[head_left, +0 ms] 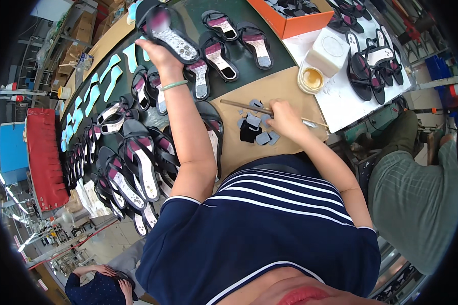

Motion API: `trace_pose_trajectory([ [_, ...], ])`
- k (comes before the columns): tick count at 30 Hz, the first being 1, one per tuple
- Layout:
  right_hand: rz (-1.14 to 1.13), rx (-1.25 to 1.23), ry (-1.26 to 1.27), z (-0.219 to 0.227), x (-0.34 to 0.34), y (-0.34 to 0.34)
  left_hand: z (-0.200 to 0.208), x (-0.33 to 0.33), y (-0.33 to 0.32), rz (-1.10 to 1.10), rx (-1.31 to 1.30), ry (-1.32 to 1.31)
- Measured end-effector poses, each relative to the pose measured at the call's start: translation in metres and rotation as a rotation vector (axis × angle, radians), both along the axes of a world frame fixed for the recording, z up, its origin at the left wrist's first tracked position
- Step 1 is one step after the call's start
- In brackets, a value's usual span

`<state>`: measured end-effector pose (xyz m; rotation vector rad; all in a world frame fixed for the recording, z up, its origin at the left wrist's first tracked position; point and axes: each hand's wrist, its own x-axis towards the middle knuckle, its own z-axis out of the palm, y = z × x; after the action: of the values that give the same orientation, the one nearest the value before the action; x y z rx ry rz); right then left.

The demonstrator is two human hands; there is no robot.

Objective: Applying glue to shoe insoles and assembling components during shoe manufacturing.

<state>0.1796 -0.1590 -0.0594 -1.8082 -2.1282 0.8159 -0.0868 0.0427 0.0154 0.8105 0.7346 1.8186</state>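
Note:
Raised at the upper left, my left hand [162,55] holds a black thong sandal [180,44] by its side. The sandal has a white patterned footbed, and its toe end is blurred. My right hand [286,120] is low over the brown cardboard sheet [239,147], fingers bent together at the small grey and black patches [253,122]. A thin brown stick [244,106] runs beneath or through that hand; whether the fingers grip it or a patch is hidden.
Several finished-looking sandals [219,56] cover the green table, more [142,173] crowding left beside pale blue pieces [92,99]. A glue jar [310,80], white container [328,53] and orange box [290,25] stand right. Another person [417,198] sits at right.

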Motion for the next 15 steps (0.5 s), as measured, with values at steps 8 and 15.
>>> trace_pose_trajectory([
  [8, -0.059, -0.109, 0.156, 0.024, 0.014, -0.005, -0.011, -0.024, -0.005, -0.013, -0.071, -0.054],
  [15, 0.044, -0.033, -0.079, 0.006, -0.019, -0.025, -0.023, -0.030, 0.006, -0.107, -0.150, -0.110],
])
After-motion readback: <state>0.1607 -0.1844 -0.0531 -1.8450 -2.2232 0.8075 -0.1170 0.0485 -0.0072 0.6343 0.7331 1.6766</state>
